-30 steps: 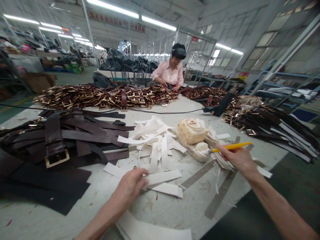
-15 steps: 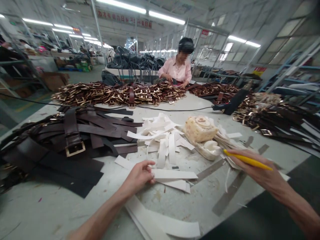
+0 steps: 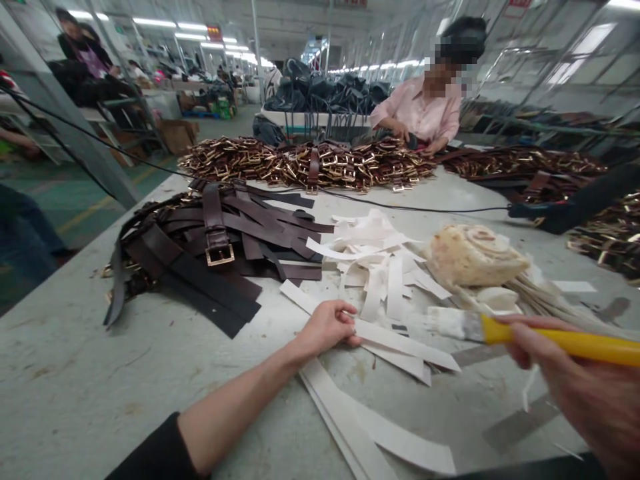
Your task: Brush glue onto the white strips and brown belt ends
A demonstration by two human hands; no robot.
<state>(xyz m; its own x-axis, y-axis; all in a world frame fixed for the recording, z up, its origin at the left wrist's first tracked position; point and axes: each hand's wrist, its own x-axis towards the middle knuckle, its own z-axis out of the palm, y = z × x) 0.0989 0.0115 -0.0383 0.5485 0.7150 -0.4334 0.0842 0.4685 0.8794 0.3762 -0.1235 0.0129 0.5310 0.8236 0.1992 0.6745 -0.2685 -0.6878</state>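
My right hand [image 3: 565,373], at the right, is closed round the yellow handle of a flat brush [image 3: 560,339]. White stuff coats the brush's bristles, which point left above the table. My left hand [image 3: 333,327] has its thumb and fingers pinched at the left end of a white strip [image 3: 407,343]. Another white strip lies partly under that one. Just beyond my hands is a loose heap of white strips [image 3: 375,257]. A crusted cream-coloured container [image 3: 470,257] stands behind the brush, with a small white cup-like part at its front.
Dark leather belts [image 3: 220,233] lie piled at the left, one with a gold buckle showing. A long heap of buckled belts [image 3: 310,163] lines the far side, with a black cable before it. Longer white strips [image 3: 370,427] lie in front. A person in pink [image 3: 425,110] works opposite.
The brush has come away from the container and swung left, its bristles now in sight. My left hand stays at the strip. The whole view has turned left.
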